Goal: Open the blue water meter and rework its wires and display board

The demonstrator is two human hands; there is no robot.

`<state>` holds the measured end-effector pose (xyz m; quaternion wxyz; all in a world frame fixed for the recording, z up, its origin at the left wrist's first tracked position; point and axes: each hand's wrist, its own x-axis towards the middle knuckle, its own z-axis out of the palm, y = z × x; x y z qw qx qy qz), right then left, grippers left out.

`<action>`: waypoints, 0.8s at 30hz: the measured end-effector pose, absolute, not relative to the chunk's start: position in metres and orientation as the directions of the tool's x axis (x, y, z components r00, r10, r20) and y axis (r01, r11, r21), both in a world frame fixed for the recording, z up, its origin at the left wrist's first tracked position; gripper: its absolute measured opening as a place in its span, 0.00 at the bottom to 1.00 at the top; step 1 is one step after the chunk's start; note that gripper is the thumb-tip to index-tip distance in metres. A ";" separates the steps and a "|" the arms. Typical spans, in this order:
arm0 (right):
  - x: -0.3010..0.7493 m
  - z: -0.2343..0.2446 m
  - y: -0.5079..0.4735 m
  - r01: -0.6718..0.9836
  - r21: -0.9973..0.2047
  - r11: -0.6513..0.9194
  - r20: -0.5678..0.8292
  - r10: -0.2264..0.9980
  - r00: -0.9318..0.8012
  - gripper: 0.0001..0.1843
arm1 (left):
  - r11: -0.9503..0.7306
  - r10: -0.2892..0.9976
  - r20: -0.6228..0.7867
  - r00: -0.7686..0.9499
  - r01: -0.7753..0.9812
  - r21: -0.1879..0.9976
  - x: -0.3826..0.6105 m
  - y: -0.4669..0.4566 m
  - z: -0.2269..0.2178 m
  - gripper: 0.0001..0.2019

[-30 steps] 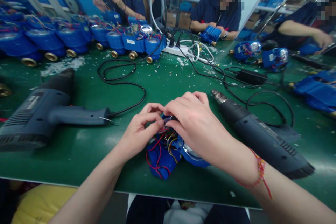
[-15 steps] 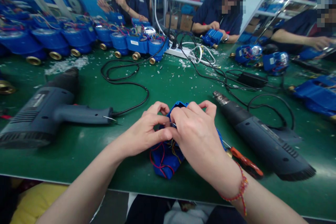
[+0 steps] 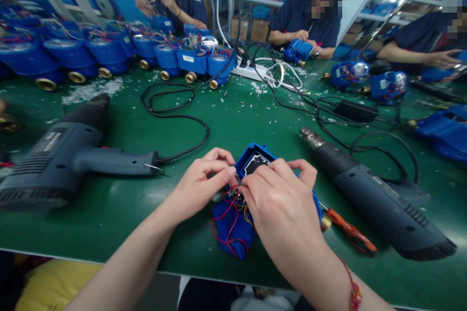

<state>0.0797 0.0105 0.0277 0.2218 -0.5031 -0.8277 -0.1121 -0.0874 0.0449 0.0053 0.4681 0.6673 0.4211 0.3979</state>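
In front of me on the green table lies a blue meter housing (image 3: 238, 156), its box-like part open around a black and white insert (image 3: 255, 163). Red wires (image 3: 228, 240) and thinner yellow ones spill over its lower blue part (image 3: 233, 226). My left hand (image 3: 204, 182) is at the left rim of the box, thumb and forefinger pinched together; what lies between them is too small to tell. My right hand (image 3: 282, 199) covers the right side of the housing. Its thumb and forefinger close where the red wires come up.
A heat gun (image 3: 116, 159) lies at left and another heat gun (image 3: 365, 199) at right. Beside the housing is an orange-handled screwdriver (image 3: 352, 233). Several blue meters (image 3: 104, 53), a power strip (image 3: 250, 72) and black cables (image 3: 175, 115) lie farther back. Co-workers (image 3: 299, 19) sit opposite.
My hands have come lower and a little apart, so more of the box interior and insert shows. The right hand has shifted right and down. The view has turned slightly.
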 end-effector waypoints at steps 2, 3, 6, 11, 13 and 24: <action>0.079 0.027 0.012 0.876 -0.051 0.480 0.497 0.773 -0.394 0.12 | -0.196 0.940 0.134 0.314 0.176 0.965 -0.087 0.044 0.006 0.15; 0.079 0.027 0.012 0.872 -0.050 0.487 0.498 0.769 -0.401 0.12 | -0.198 0.941 0.138 0.308 0.173 0.965 -0.086 0.044 0.006 0.15; 0.079 0.029 0.012 0.864 -0.027 0.502 0.478 0.766 -0.430 0.12 | -0.240 0.941 0.180 0.285 0.194 0.951 -0.084 0.044 0.007 0.15; 0.080 0.033 0.010 0.864 -0.014 0.503 0.436 0.781 -0.447 0.10 | -0.394 0.916 0.343 0.209 0.307 0.866 -0.080 0.042 0.005 0.13; 0.081 0.033 0.010 0.857 -0.020 0.514 0.435 0.777 -0.455 0.10 | -0.445 0.895 0.404 0.187 0.353 0.823 -0.078 0.041 0.003 0.13; 0.079 0.036 0.008 0.856 -0.072 0.511 0.442 0.786 -0.432 0.13 | -0.483 0.868 0.481 0.123 0.441 0.757 -0.074 0.038 0.001 0.14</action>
